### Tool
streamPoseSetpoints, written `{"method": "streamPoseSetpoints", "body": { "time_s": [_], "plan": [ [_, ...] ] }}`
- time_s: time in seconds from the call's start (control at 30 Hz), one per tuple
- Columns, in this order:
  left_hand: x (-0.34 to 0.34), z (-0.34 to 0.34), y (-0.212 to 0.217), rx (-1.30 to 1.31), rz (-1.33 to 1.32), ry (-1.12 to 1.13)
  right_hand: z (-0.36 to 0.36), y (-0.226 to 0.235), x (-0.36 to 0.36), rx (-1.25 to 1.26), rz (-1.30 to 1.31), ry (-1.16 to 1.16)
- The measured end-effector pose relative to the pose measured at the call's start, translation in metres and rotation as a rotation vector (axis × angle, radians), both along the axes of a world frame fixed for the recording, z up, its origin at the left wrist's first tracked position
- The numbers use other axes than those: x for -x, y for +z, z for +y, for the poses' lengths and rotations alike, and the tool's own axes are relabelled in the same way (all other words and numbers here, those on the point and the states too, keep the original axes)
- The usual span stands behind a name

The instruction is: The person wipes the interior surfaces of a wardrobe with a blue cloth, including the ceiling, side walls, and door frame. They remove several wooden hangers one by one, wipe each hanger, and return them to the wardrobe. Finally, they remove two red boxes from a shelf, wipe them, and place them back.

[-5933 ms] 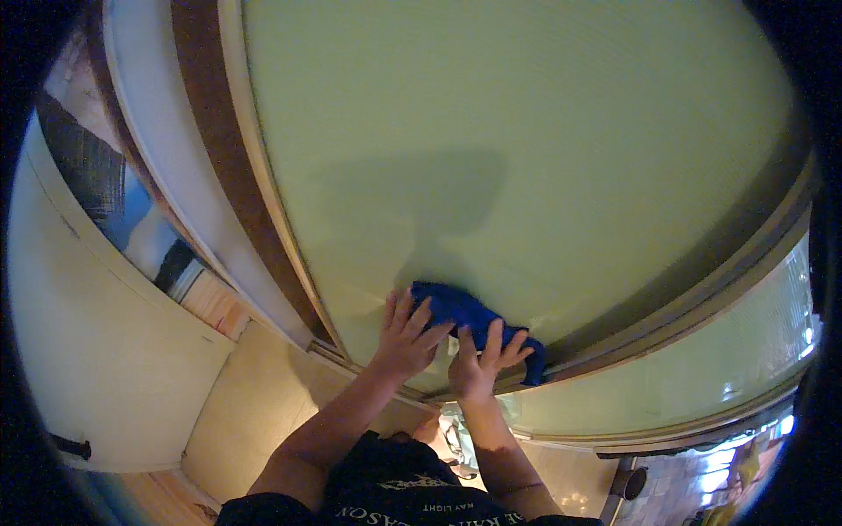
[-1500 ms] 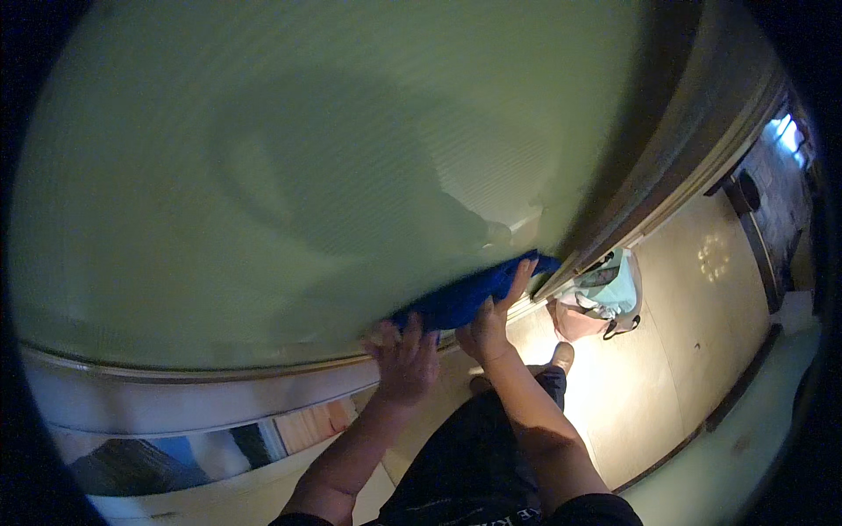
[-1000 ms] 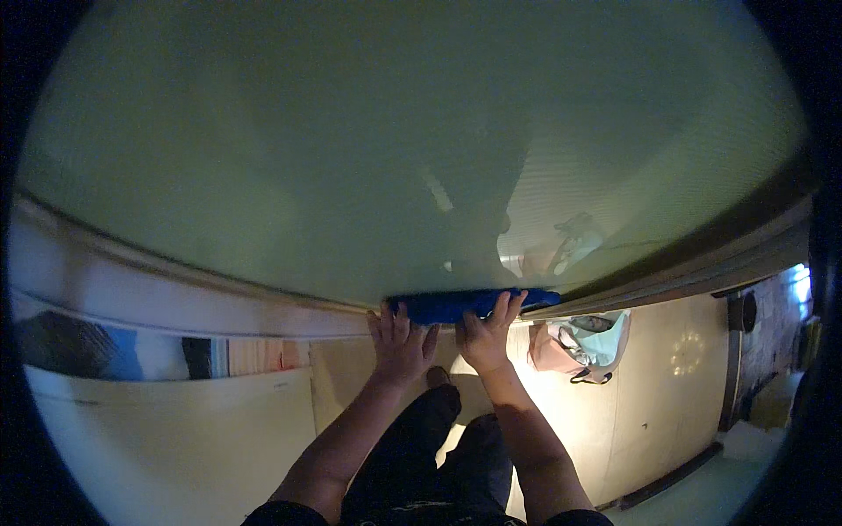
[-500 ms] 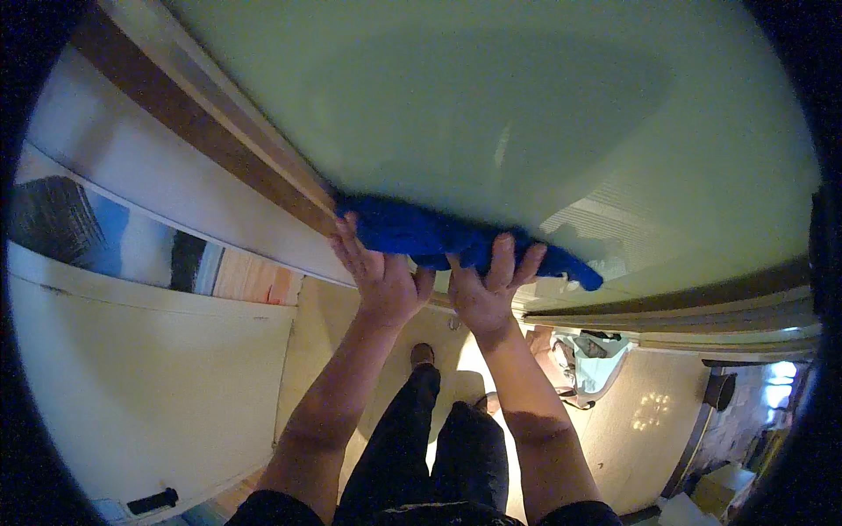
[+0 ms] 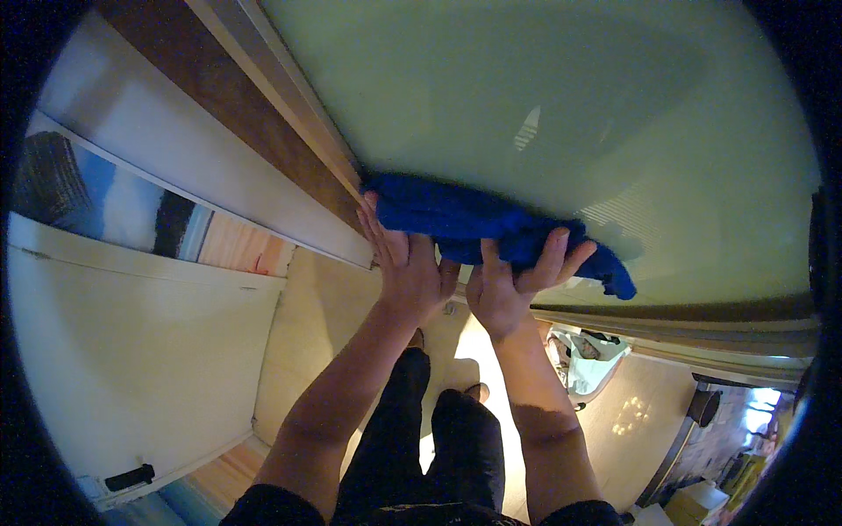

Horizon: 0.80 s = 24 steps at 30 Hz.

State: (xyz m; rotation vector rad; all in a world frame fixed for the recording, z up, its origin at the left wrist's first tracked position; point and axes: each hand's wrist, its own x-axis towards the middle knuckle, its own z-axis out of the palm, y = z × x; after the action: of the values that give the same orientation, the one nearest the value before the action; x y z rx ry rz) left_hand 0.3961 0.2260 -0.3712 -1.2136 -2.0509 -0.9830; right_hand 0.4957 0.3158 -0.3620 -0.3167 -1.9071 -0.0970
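Your left hand point(image 5: 405, 263) flat, fingers spread, pressing blue cloth point(image 5: 474, 223) against pale green panel point(image 5: 544, 105) near wooden edge point(image 5: 263, 114); right hand point(image 5: 509, 285) open, fingers curled over cloth.

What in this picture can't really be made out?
Head view only:
- Part of the pale green panel under the blue cloth: covered by it.
- Palms of the left hand and right hand: turned away, pressed to the cloth.
- The bag on the floor: contents too small.
- Objects at lower right: dark, bent by the fisheye rim.
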Motion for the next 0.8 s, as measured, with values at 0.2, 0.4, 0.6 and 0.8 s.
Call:
{"method": "streamPoseSetpoints", "body": {
  "time_s": [0.2, 0.4, 0.6, 0.8],
  "plan": [
    [0.010, 0.000, -0.085, 0.062, 0.100, 0.005, 0.007, -0.066, -0.010, -0.126, -0.214, -0.018],
    [-0.018, -0.024, -0.175, 0.366, -0.106, -0.096, -0.002, -0.165, -0.036, 0.041, -0.492, -0.054],
    [-0.035, 0.003, -0.110, 0.170, -0.083, -0.138, 0.014, -0.077, -0.038, 0.026, -0.092, 0.031],
    [-0.042, 0.028, -0.095, 0.118, 0.113, -0.228, 0.045, -0.050, -0.064, -0.007, 0.009, -0.223]
  ]
}}
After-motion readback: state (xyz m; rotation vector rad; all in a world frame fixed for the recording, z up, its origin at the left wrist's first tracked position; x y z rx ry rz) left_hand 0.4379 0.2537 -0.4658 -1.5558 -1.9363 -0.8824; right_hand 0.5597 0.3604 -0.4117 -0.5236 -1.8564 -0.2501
